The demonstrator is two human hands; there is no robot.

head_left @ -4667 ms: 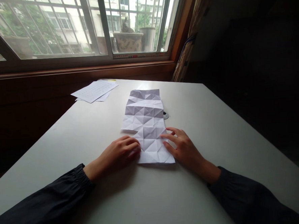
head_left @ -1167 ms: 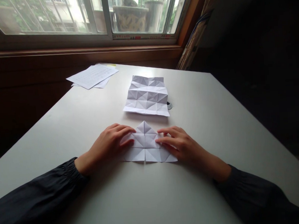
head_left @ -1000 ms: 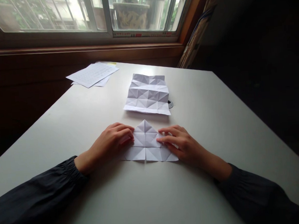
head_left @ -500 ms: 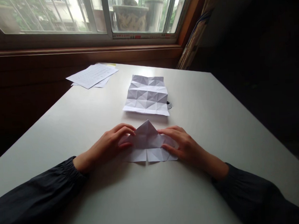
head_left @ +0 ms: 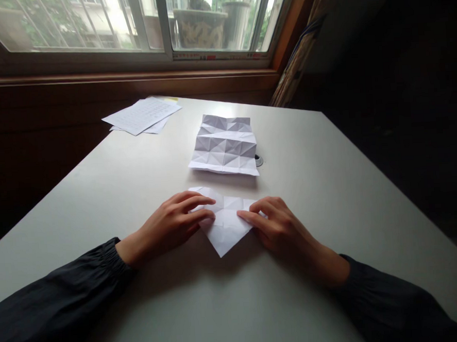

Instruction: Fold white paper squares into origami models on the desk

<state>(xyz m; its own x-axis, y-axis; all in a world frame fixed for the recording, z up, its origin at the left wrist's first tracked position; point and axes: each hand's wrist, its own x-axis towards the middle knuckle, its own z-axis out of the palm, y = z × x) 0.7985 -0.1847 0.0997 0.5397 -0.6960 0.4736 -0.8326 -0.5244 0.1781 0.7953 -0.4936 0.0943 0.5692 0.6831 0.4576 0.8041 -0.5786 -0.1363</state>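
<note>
I have left hand (head_left: 170,227) and right hand (head_left: 278,229) on opposite sides of the folded white paper (head_left: 226,224), fingers curled narrow, holding it; creased paper sheet (head_left: 223,145) lies just beyond

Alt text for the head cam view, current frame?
A left hand and a right hand have their fingers on a small folded white paper, its point toward the person, on a white table. Beyond it lies a larger creased white sheet, with printed pages farther left, below a window.
</note>
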